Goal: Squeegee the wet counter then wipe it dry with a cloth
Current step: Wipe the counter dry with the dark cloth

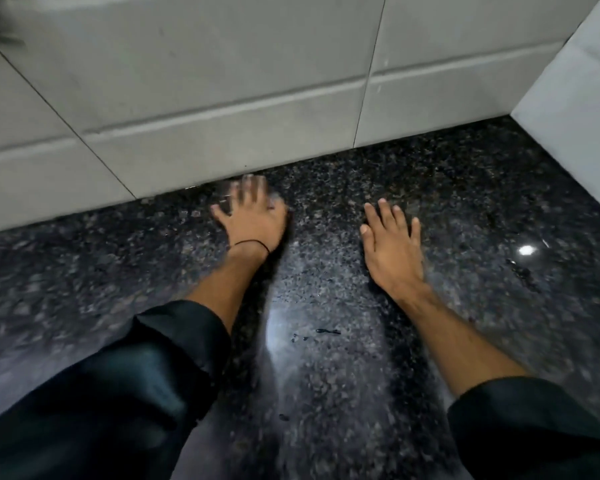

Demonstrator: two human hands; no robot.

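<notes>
A dark speckled granite counter [326, 358] fills the lower part of the head view, with small water drops and a shiny streak down its middle. My left hand [253, 216] lies flat on the counter near the back wall, fingers spread and blurred. My right hand [392, 244] rests palm down on the stone to its right, fingers straight. Neither hand holds anything. No squeegee or cloth is in sight.
A grey tiled wall [222, 81] runs along the back of the counter. A pale wall [575, 98] closes the right side and forms a corner. A bright light reflection [526, 250] shines on the stone at right.
</notes>
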